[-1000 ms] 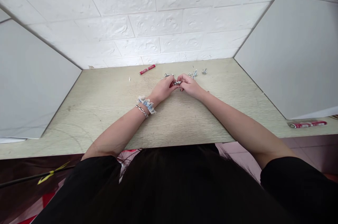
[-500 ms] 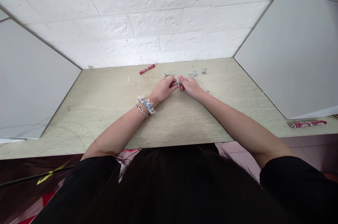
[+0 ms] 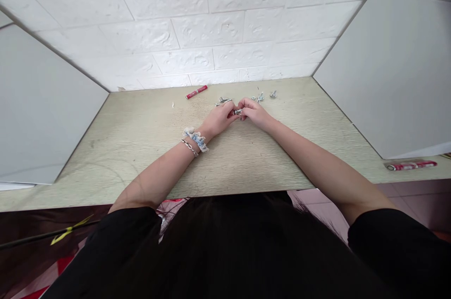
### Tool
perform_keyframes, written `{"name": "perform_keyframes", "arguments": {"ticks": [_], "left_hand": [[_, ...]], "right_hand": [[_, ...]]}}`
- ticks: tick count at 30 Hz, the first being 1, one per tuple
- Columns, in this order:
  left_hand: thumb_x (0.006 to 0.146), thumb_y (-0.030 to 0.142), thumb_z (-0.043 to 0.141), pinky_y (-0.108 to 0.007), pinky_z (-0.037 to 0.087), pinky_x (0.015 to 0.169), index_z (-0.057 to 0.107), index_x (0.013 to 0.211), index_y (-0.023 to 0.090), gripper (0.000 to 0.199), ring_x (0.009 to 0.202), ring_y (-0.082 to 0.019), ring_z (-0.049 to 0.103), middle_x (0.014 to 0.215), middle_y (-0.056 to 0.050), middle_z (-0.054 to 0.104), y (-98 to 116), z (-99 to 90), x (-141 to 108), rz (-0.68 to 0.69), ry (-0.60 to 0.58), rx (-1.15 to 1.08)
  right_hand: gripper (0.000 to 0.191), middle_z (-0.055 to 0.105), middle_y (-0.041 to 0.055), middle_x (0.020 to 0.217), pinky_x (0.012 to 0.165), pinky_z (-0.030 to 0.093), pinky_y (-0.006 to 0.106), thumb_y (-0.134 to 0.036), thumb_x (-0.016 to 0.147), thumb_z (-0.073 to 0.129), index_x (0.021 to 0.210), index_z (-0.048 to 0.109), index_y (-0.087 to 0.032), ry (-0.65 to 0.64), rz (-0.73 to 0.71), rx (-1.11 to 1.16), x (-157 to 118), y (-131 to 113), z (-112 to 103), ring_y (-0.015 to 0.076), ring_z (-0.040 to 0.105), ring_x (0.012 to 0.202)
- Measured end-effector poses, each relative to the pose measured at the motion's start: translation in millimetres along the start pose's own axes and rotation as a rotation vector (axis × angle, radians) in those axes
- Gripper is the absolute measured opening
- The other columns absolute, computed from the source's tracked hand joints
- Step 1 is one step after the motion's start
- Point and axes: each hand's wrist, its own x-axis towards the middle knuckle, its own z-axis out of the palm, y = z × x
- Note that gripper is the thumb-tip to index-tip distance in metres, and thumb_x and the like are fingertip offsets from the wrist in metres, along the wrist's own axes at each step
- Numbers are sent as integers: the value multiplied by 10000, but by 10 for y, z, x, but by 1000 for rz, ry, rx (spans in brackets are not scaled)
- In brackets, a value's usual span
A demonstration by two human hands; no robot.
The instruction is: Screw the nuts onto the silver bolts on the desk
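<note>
1. The right hand's [image 3: 256, 114] fingers shift their hold, now curled at one end of a small metal fastener [image 3: 237, 111]; the piece remains between both hands.
2. The left hand [image 3: 217, 119] pinches the fastener's other end, above the pale tabletop [image 3: 225, 163].
3. Loose bolts [image 3: 260, 97] lie just beyond the right hand, and more metal hardware [image 3: 222, 100] beyond the left.
4. A red tube [image 3: 196, 92] near the wall and a second red tube [image 3: 412, 166] at far right bear pale markings too small to read.

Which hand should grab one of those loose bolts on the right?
Probably the right hand: the loose bolts lie just beyond it, farther from the left hand. Both hold a small metal piece.
</note>
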Motion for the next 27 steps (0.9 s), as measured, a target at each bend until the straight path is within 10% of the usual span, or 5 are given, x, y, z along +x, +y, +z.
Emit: {"name": "perform_keyframes", "arguments": {"ticks": [5,14,27], "left_hand": [[866,275,634,-261,400,687,512,862,183,153,749,-138,536,794,4,580,0,1,-2,-4,26,-11],[866,247,623,-252,394,659,513,862,186,126,713,-128,512,757,13,542,24,-10,-11,31,35,12],[862,256,634,-256,398,673,532,858,176,129,726,-128,526,762,13,571,12,-4,-3,-12,51,6]], "right_hand": [[62,508,-42,692,605,422,250,-167,813,467,771,502,-197,23,-13,10,8,33,2,88,502,558],[707,488,6,499,655,401,281,-826,767,317,528,475,-179,105,17,-241,-1,69,44,120,496,563],[138,508,-61,650,578,401,215,-172,876,554,750,497,-176,10,2,-16,-13,-24,19,56,482,532]]}}
